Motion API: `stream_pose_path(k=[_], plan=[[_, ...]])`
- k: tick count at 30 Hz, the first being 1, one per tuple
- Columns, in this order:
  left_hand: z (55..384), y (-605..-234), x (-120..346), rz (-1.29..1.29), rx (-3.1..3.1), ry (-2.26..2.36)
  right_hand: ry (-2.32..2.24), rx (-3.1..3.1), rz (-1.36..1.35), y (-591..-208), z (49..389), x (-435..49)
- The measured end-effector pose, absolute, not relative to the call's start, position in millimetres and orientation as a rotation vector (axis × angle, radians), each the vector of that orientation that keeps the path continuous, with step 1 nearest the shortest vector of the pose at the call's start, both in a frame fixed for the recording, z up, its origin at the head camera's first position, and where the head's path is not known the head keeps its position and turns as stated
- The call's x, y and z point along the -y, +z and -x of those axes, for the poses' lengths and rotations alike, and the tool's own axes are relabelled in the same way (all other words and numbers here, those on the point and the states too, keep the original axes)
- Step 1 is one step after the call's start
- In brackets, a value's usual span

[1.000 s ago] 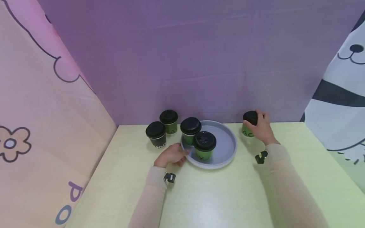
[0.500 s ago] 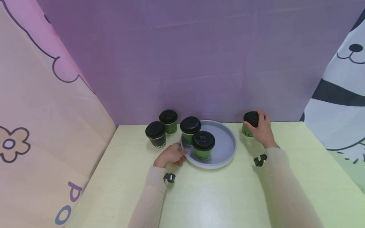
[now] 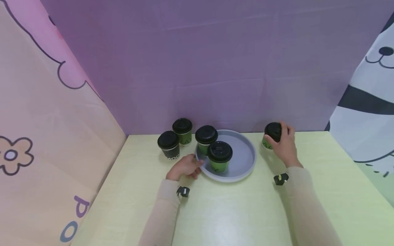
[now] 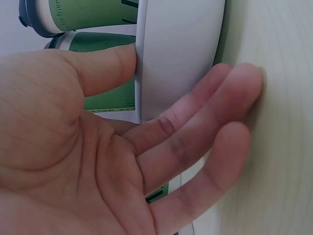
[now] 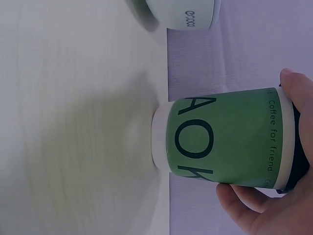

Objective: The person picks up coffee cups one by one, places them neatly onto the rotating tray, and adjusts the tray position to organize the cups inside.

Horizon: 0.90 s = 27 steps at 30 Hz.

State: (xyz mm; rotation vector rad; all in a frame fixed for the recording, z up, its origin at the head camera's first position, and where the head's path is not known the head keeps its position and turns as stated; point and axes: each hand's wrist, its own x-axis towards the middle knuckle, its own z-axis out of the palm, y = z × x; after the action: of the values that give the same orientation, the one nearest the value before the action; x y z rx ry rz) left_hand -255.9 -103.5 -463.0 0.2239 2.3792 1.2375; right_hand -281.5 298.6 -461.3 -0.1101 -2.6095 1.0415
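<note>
A round grey-white tray (image 3: 243,160) carries two green paper coffee cups with black lids, a front cup (image 3: 219,166) and a rear cup (image 3: 203,147). At its left rim my left hand (image 3: 185,166) holds on, the thumb (image 4: 110,66) on the rim and the fingers curved along the outer wall. Over to the right, my right hand (image 3: 284,145) grips another green coffee cup (image 5: 225,139) around its black lid. This cup is nearly upright, its base close over the tabletop, with dark lettering facing the right wrist camera.
Left of the tray stand a dark coffee cup (image 3: 170,152) and a green coffee cup (image 3: 185,137), both lidded. A purple cloth wall (image 3: 197,68) rises along the back edge of the pale wooden table (image 3: 227,212). Printed cloth (image 3: 46,119) hangs at the left side.
My right hand and its coffee cup have shifted slightly right and toward me. The left hand and tray have stayed in place.
</note>
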Motion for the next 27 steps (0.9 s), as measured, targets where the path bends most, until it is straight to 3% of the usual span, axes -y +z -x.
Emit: stream_pose_path(k=[27], plan=[[258.8,-466.6,101.4,-0.197,-2.431,1.268,1.016,2.524,0.165,-462.1,264.2,-297.2]])
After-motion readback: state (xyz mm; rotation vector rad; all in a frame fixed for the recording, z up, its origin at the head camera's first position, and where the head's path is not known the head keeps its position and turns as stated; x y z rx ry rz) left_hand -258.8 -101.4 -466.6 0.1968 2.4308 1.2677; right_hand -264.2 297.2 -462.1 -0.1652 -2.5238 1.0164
